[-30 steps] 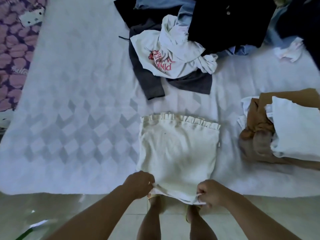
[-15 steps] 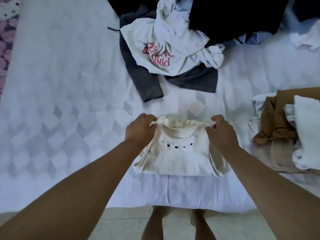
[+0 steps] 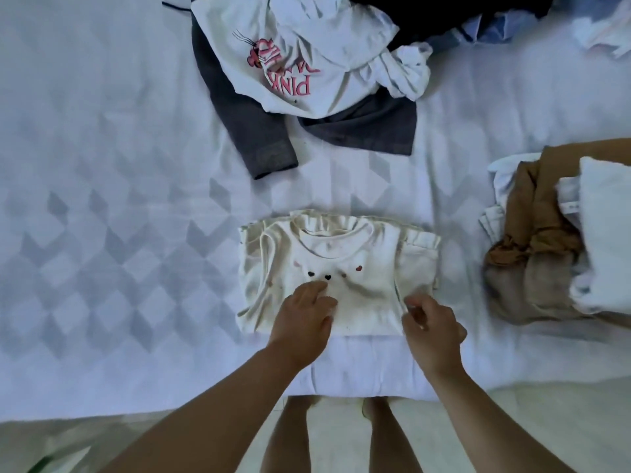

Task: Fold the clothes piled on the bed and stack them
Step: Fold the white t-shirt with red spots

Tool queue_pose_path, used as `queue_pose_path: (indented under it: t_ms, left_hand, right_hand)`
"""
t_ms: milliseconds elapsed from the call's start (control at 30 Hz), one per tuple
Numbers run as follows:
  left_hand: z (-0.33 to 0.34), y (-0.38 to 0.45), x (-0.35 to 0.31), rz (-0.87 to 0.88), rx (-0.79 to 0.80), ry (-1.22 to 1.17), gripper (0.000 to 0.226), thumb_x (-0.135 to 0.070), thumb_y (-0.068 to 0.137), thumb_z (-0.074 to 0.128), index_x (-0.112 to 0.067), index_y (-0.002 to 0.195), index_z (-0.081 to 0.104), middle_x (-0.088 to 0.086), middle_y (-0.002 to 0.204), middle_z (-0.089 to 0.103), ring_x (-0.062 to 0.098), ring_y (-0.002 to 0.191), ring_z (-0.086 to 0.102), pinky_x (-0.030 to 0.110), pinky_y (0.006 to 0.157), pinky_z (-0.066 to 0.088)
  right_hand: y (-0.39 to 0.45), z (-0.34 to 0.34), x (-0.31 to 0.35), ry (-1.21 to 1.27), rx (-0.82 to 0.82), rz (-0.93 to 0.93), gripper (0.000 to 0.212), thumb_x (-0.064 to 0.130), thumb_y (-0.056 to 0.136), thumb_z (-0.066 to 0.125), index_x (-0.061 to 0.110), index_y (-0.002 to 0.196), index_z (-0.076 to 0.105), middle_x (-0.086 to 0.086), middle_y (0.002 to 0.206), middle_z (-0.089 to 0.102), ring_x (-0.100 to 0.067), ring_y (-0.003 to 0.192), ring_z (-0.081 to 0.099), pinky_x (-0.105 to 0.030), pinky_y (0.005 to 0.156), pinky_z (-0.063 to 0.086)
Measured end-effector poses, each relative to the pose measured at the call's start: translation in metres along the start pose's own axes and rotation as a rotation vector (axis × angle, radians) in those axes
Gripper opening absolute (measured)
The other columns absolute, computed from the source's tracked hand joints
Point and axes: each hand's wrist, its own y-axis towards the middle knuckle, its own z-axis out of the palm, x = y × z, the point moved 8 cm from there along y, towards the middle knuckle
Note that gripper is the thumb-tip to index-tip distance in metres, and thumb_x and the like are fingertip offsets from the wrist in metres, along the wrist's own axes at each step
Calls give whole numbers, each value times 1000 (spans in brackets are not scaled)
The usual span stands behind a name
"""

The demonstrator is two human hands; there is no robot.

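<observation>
- The bed (image 3: 102, 233), under a white cover woven with grey diamonds, fills nearly the whole view; half a second ago the same cover showed, but the view has dipped so less of the far pile is seen.
- The unfolded pile (image 3: 426, 25) sits at twelve o'clock: dark garments at the top edge, a grey long-sleeved top (image 3: 259, 141) trailing one sleeve toward the middle, and a white T-shirt with pink "PINK" lettering (image 3: 290, 73) lying crumpled over it.
- The stack of folded clothes (image 3: 553, 247) is at three o'clock, a tan garment with white pieces on and beside it, well apart from the piece in hand.
- The cream top with a row of small hearts (image 3: 334, 268) lies folded flat at the centre, near the six o'clock edge of the bed, neckline facing twelve o'clock. A moment ago both hands pinched it up at the neckline; now they have drawn back to its near half.
- The left hand (image 3: 304, 319) rests on the cream top at about seven o'clock of it, fingers straight and pressing, holding nothing.
- The right hand (image 3: 432, 327) is at its five o'clock corner, fingers loosely curled at the cloth; I cannot tell whether they pinch it.
- Pale floor tiles (image 3: 546, 421) run along six o'clock, with the person's bare legs (image 3: 341, 438) between the forearms.
</observation>
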Motion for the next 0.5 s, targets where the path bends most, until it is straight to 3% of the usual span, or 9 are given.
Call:
queue_pose_path:
  t_ms: [100, 167, 233, 367, 433, 500]
  left_hand:
    - [6, 4, -7, -45, -5, 14, 28, -23, 76, 48, -15, 89, 72, 13, 118, 64, 32, 105, 64, 37, 78, 54]
    - [6, 7, -8, -116, 11, 1, 27, -17, 87, 52, -15, 109, 67, 9, 139, 48, 28, 128, 46, 34, 96, 43]
    - [10, 8, 1, -169, 32, -12, 32, -23, 95, 47, -19, 125, 58, -1, 149, 32, 18, 138, 27, 27, 103, 30]
    - [7, 8, 4, -75, 31, 26, 30, -16, 90, 56, -19, 118, 64, 1, 144, 42, 23, 134, 36, 32, 95, 39]
    - [5, 8, 5, 8, 38, 61, 31, -7, 74, 72, -18, 102, 70, 8, 129, 57, 32, 118, 55, 38, 80, 50]
    - [7, 6, 6, 66, 44, 103, 41, -4, 55, 83, -20, 91, 71, 9, 115, 65, 33, 99, 65, 36, 64, 54]
  right_hand:
    - [3, -1, 8, 47, 53, -145, 33, -3, 80, 57, 18, 105, 63, 16, 73, 59, -22, 83, 63, -38, 83, 38]
    - [5, 1, 18, -54, 125, -287, 38, -3, 81, 53, 22, 109, 61, 16, 75, 60, -17, 82, 62, -36, 81, 35]
    - [9, 7, 25, -198, 252, -358, 39, 2, 82, 49, 27, 111, 58, 16, 72, 55, -12, 82, 57, -31, 76, 25]
    - [18, 18, 26, -369, 498, -324, 37, 17, 86, 48, 37, 117, 49, 15, 81, 51, -13, 96, 57, -30, 80, 17]
    - [25, 21, 23, -437, 535, -315, 34, 19, 85, 49, 34, 116, 49, 15, 86, 51, -15, 100, 56, -30, 81, 18]
    - [30, 23, 20, -575, 547, -348, 18, 22, 84, 50, 29, 100, 52, 12, 86, 53, -17, 91, 54, -31, 80, 20]
